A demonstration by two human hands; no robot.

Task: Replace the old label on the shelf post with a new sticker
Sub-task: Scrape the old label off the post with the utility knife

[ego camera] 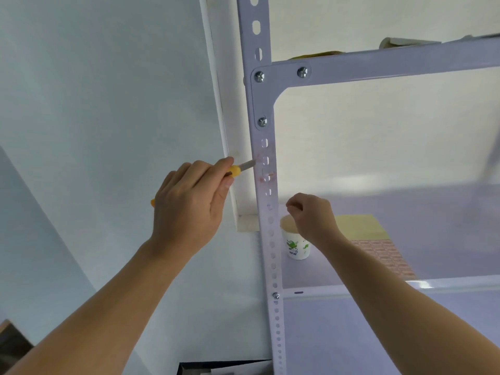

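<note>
Yellow-handled knife (237,169) was gripped by the left hand (189,207), its blade laid against the shelf post (266,220); the right hand (311,216) was curled, fingers (293,205) pinched together, anything held not discernible.

Your left hand (189,201) and right hand (311,215), both bare, as seen by the head camera. Your left forearm (108,307) and right forearm (400,301) show uncovered skin all the way to the frame's edge. The left thumb's nail (228,185) is trimmed short.
</note>
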